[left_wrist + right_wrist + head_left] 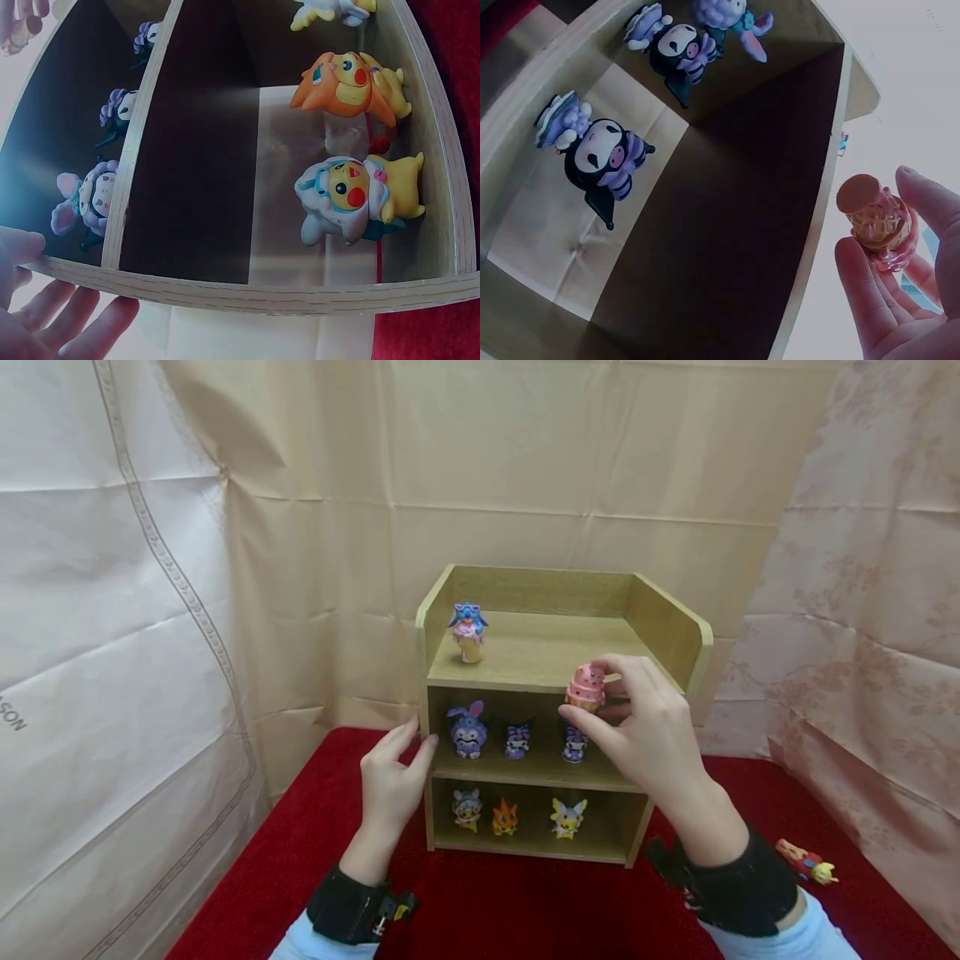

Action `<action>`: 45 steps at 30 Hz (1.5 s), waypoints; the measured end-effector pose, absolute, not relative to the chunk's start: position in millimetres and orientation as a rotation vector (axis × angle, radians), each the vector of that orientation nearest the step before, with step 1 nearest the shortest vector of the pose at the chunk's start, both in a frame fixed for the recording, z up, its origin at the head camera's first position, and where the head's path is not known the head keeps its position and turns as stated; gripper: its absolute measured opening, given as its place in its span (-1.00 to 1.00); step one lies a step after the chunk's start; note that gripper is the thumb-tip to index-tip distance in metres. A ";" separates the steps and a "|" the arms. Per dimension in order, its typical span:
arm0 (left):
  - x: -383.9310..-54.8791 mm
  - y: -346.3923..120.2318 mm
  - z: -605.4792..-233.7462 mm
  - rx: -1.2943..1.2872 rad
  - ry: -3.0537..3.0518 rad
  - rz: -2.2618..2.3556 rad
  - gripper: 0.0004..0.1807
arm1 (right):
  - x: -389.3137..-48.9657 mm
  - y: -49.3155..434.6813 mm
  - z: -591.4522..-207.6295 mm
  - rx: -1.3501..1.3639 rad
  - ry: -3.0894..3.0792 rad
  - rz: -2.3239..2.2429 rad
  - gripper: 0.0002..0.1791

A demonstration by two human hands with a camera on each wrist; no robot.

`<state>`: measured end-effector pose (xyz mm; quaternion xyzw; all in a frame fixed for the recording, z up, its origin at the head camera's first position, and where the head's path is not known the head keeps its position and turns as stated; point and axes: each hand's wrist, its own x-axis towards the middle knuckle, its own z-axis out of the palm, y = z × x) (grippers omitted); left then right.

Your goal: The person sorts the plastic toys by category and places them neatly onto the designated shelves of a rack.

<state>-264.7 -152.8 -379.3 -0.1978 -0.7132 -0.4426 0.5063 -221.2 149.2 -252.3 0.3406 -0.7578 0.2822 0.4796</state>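
Observation:
In the head view my right hand [648, 731] pinches a pink ice-cream-cone figurine [585, 687] just in front of the top board of a small wooden shelf [536, 775]. The right wrist view shows the cone's flat base [859, 193], with thumb and fingers on either side. My left hand [392, 777] touches the shelf's left side panel, its fingers fairly straight along the outside and the thumb by the front edge. On the top board, at the left, stands a blue-topped ice-cream-cone figurine [468, 633].
The middle level holds a purple rabbit-eared figurine [468, 731] and two black-and-purple figurines [517, 741]. Below stand a grey-hooded yellow figurine [467, 810], an orange one [505, 818] and a yellow-eared one [567, 818]. Another figurine [806, 862] lies on the red cloth [300, 860] at right.

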 end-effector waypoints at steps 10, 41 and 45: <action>-264.6 -153.2 -379.5 -0.488 -1.722 -1.080 -0.55 | -231.7 134.2 -234.1 0.784 -1.898 0.694 -0.35; -262.0 -153.0 -376.0 -0.470 -1.766 -1.098 -0.56 | -273.3 83.0 -192.0 0.607 -2.202 0.675 -0.37; -261.9 -152.7 -376.7 -0.467 -1.765 -1.096 -0.56 | -280.0 77.8 -191.8 0.574 -2.255 0.652 -0.37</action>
